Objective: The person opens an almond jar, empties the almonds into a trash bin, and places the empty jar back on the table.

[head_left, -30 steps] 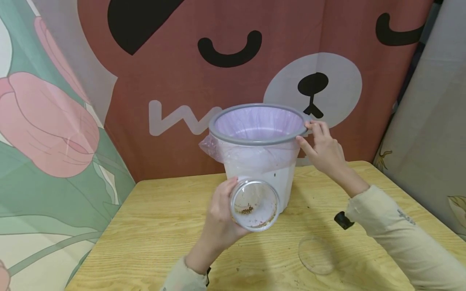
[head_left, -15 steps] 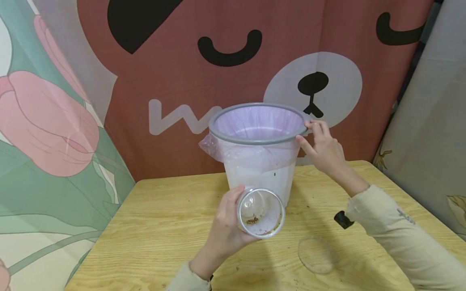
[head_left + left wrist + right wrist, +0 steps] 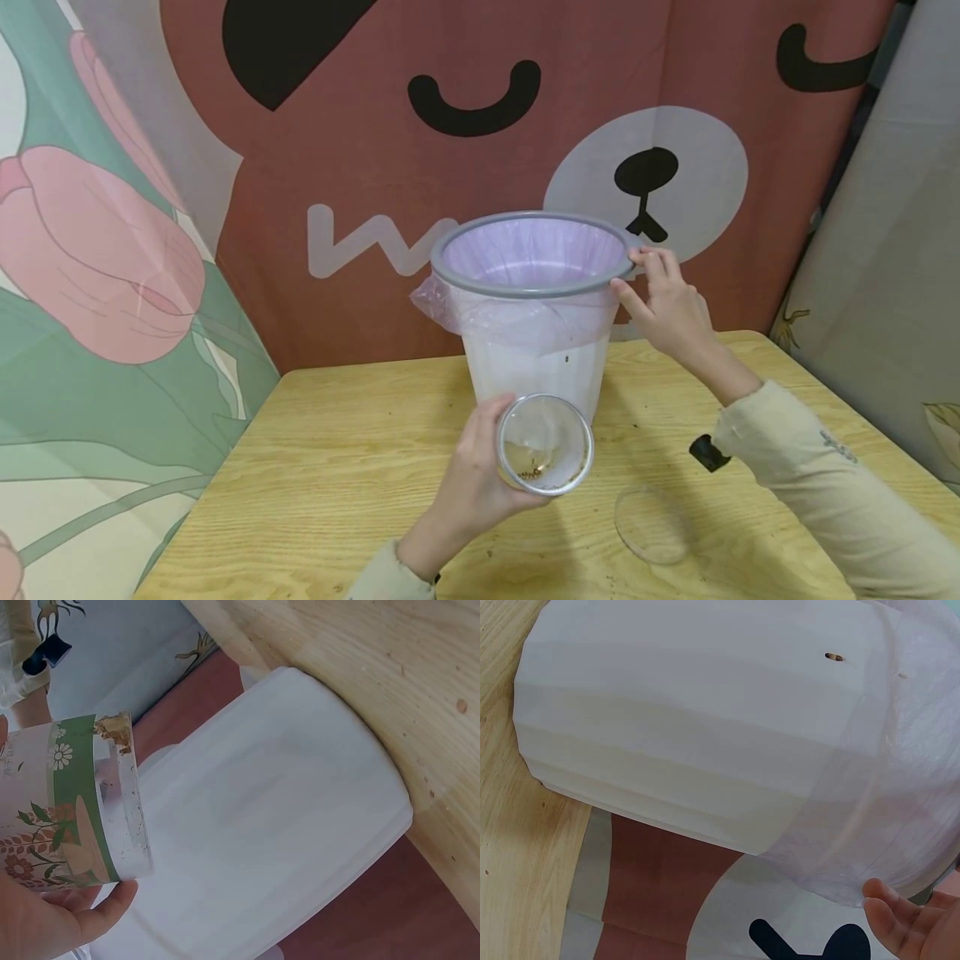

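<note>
My left hand (image 3: 471,483) grips a clear plastic jar (image 3: 546,444) around its side, with the jar's round mouth facing the head camera. Brown crumbs lie inside along the lower wall. In the left wrist view, the jar's flowered green and white label (image 3: 64,810) shows, and a brown clump (image 3: 115,731) clings near its rim. Behind the jar stands a white trash can (image 3: 536,354) with a grey rim ring (image 3: 517,292) and a pale purple liner bag (image 3: 438,304). My right hand (image 3: 670,308) pinches that ring at its right side, thumb in front and fingers behind.
A clear round lid (image 3: 651,525) lies on the wood-grain table (image 3: 322,475), right of the jar. Small dark crumbs dot the tabletop. One dark speck (image 3: 835,657) sticks to the can's outside. A printed curtain (image 3: 360,150) hangs close behind the table.
My left hand has shifted the jar right and down, with its mouth turning a little and the crumbs inside appearing lower. My right hand stays on the rim ring.
</note>
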A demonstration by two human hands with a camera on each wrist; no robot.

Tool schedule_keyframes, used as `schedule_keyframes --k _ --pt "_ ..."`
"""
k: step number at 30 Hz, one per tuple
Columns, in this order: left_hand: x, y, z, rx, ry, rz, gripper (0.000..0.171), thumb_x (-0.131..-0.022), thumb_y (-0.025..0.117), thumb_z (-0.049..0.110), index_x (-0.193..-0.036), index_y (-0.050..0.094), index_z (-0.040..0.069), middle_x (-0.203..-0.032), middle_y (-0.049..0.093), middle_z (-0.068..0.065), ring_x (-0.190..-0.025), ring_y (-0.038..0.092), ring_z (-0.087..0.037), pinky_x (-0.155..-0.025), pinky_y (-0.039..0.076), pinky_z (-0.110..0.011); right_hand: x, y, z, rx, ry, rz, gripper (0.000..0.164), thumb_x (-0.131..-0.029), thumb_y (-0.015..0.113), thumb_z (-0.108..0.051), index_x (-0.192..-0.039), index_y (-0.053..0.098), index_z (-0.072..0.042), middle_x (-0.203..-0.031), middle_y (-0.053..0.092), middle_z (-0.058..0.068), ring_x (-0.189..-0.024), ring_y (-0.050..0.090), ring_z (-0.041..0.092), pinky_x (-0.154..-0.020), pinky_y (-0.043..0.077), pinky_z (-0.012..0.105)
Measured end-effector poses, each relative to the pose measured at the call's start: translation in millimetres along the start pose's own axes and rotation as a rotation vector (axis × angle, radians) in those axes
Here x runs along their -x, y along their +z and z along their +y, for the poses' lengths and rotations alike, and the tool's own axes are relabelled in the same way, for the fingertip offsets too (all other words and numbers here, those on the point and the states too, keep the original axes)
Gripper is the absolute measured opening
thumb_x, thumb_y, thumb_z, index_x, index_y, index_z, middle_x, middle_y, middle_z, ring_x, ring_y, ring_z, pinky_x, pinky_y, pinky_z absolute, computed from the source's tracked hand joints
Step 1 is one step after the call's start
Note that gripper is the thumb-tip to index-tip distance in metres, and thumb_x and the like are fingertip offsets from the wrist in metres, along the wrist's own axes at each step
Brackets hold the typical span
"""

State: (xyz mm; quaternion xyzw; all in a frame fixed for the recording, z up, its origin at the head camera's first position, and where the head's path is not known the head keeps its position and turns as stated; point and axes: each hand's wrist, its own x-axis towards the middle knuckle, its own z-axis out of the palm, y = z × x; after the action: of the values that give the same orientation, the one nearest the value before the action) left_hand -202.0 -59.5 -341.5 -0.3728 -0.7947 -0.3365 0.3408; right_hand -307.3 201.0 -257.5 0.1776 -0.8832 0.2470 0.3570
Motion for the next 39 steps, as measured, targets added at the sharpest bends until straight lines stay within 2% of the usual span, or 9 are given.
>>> schedule_keyframes --k 4,12,21,24,28,32,36,39 --pt "1.4 2.0 1.5 0.044 -0.061 -0.030 0.097 -0.046 0.088 0.032 -0.124 0.037 0.003 -0.117 0.047 -0.006 -0.107 0.047 -0.019 -0.089 0.041 -0.034 0 0 0 0.000 0.003 -0.003 0.061 -0.092 0.035 -0.050 -0.127 0.040 -0.001 -0.129 0.034 0.018 -0.038 0.031 0.018 -0.036 0.027 0.031" --pt "5.2 6.0 1.4 0.133 -0.156 -0.072 0.101 -0.042 0.089 0.031 -0.126 0.037 0.007 -0.116 0.051 -0.008 -0.102 0.051 -0.023 -0.083 0.044 -0.040 1 0 0 -0.001 -0.005 0.000 0.060 -0.092 0.035 -0.050 -0.126 0.040 -0.001 -0.129 0.034 0.019 -0.038 0.031 0.018 -0.036 0.027 0.031" --pt "9.8 9.0 -1.0 0.296 -0.289 -0.127 0.094 -0.045 0.089 0.026 -0.124 0.039 0.012 -0.115 0.052 -0.001 -0.102 0.052 -0.019 -0.085 0.042 -0.040 0 0 -1 -0.001 0.012 -0.008 0.060 -0.092 0.035 -0.049 -0.128 0.039 -0.001 -0.130 0.034 0.018 -0.039 0.031 0.019 -0.036 0.028 0.031" --pt "11.4 9.5 -2.2 0.346 -0.335 -0.151 0.092 -0.046 0.089 0.025 -0.123 0.040 0.011 -0.114 0.053 -0.001 -0.102 0.052 -0.020 -0.086 0.042 -0.039 0 0 -1 -0.001 0.012 -0.008 0.060 -0.092 0.035 -0.049 -0.128 0.039 -0.001 -0.130 0.033 0.018 -0.039 0.031 0.019 -0.036 0.028 0.031" --pt "12.0 10.6 -5.0 0.432 -0.385 -0.164 0.090 -0.047 0.088 0.015 -0.123 0.041 0.005 -0.114 0.055 -0.008 -0.102 0.052 -0.026 -0.087 0.041 -0.041 0 0 -1 -0.001 0.007 -0.007 0.060 -0.092 0.035 -0.049 -0.128 0.039 -0.001 -0.131 0.033 0.018 -0.039 0.031 0.018 -0.036 0.028 0.031" --pt "11.1 10.4 -7.0 0.469 -0.402 -0.183 0.088 -0.049 0.088 0.014 -0.124 0.041 0.005 -0.112 0.056 -0.008 -0.102 0.053 -0.025 -0.087 0.041 -0.039 0 0 -1 0.001 0.007 -0.004 0.060 -0.092 0.035 -0.049 -0.127 0.039 -0.001 -0.130 0.034 0.018 -0.038 0.031 0.018 -0.036 0.028 0.031" --pt "10.2 11.3 -9.2 0.458 -0.367 -0.215 0.087 -0.052 0.087 0.023 -0.125 0.041 0.011 -0.112 0.057 -0.004 -0.101 0.054 -0.021 -0.086 0.042 -0.037 -1 0 -1 0.004 0.011 -0.002 0.061 -0.092 0.035 -0.050 -0.127 0.040 -0.001 -0.130 0.034 0.018 -0.038 0.031 0.019 -0.036 0.028 0.031" --pt "9.0 12.2 -10.7 0.452 -0.366 -0.240 0.087 -0.052 0.087 0.027 -0.125 0.041 0.013 -0.112 0.058 -0.003 -0.101 0.054 -0.020 -0.085 0.042 -0.038 -1 0 -1 0.005 0.012 -0.002 0.061 -0.092 0.034 -0.050 -0.127 0.040 -0.001 -0.130 0.034 0.018 -0.038 0.031 0.019 -0.036 0.027 0.031"
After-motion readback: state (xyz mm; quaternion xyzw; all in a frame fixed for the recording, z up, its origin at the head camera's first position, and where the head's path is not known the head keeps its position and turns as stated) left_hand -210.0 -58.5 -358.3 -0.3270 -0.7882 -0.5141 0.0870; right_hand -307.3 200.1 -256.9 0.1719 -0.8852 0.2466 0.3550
